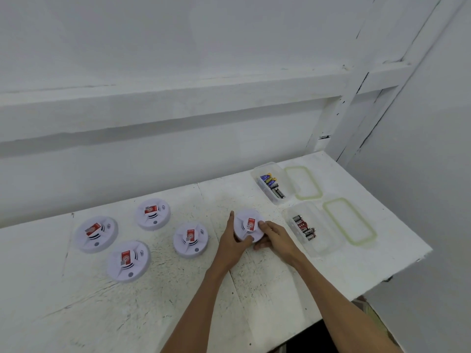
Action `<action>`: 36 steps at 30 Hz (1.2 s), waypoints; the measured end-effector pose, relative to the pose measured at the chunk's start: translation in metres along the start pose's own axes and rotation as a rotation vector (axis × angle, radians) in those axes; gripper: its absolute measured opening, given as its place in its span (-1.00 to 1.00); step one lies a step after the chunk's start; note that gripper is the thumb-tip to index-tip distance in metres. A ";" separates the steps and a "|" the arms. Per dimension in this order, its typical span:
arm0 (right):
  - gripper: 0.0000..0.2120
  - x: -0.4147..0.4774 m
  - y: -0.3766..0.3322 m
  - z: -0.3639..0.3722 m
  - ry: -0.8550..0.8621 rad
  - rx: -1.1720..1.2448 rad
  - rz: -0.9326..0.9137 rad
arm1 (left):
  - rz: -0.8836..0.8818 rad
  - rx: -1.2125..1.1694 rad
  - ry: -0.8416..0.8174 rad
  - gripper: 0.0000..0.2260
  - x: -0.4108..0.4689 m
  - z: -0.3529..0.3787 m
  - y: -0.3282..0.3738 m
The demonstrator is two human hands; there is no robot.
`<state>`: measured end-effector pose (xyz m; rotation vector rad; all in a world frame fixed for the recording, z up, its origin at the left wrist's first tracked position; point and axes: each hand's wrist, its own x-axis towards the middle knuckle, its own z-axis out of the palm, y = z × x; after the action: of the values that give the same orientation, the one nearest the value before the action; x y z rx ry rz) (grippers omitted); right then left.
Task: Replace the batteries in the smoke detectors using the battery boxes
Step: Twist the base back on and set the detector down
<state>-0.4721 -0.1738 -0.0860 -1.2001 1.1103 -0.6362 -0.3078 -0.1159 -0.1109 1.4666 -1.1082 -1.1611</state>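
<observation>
Both hands are closing in on one smoke detector here. The left hand (230,240) is gripping its left edge, thumb pointing up alongside the rim and fingers curling round the near side. The right hand (274,236) is clamping the right edge, fingertips pressing over the top and the lower fingers tucking beneath. The held smoke detector (248,225) is sitting face up between them, its red label showing, at the right-centre of the white table (76,314); I cannot tell whether it is lifting off the surface or resting on it.

Moving outward, just right of the hands the near battery box (323,240) is lying open, with black-and-red batteries (304,228) clustering at its far end. Its lid (349,221), with a green seal, is lying flat beside it on the right. Beyond that, the far battery box (258,183) is also standing open, holding blue-and-gold and black cells (271,184), and its green-sealed lid (303,183) is lying just to its right.

Over on the left, four more detectors are waiting face up, each showing a red label: the nearest detector (190,240) just left of the hands, the back detector (152,214) further off, the front detector (128,261) toward the person, and the leftmost detector (96,234). A white panelled wall (178,72) is running behind the table.
</observation>
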 end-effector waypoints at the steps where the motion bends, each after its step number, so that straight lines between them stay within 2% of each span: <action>1: -0.57 0.001 0.000 -0.001 -0.007 0.012 0.021 | -0.006 -0.008 -0.001 -0.08 0.001 0.002 0.002; 4: -0.56 0.002 0.000 -0.001 0.002 0.027 0.049 | -0.002 -0.009 -0.012 0.00 0.004 0.003 0.007; 8: -0.56 0.002 0.000 0.002 0.015 0.024 0.034 | 0.041 0.002 -0.046 -0.02 0.009 0.002 0.008; 11: -0.57 0.002 -0.001 0.002 0.008 0.032 0.036 | 0.069 0.047 -0.051 0.06 0.010 0.003 0.009; 16: -0.58 0.003 0.001 0.002 0.028 0.022 0.018 | 0.052 0.050 -0.058 0.08 0.009 0.002 0.011; 21: -0.57 0.002 0.002 0.004 0.061 -0.006 0.004 | 0.001 0.086 -0.054 -0.10 0.013 0.001 0.006; 25: -0.56 0.002 0.002 0.004 0.063 -0.004 0.006 | 0.026 0.071 -0.074 -0.09 0.016 0.002 0.000; 29: -0.55 0.003 0.004 0.003 0.054 -0.004 0.011 | 0.002 0.073 0.031 -0.01 0.024 0.008 -0.005; 30: -0.55 0.003 0.004 0.003 0.053 -0.006 0.013 | 0.013 0.095 0.008 0.00 0.024 0.008 -0.006; 33: -0.55 0.004 0.003 0.003 0.044 -0.008 0.015 | 0.019 0.124 -0.068 -0.18 0.017 0.002 -0.002; 36: -0.56 0.004 0.003 0.001 0.029 0.006 0.020 | 0.004 0.079 -0.089 -0.21 0.015 -0.004 -0.002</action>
<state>-0.4698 -0.1763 -0.0903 -1.1770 1.1427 -0.6434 -0.3012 -0.1293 -0.1142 1.4841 -1.2293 -1.2014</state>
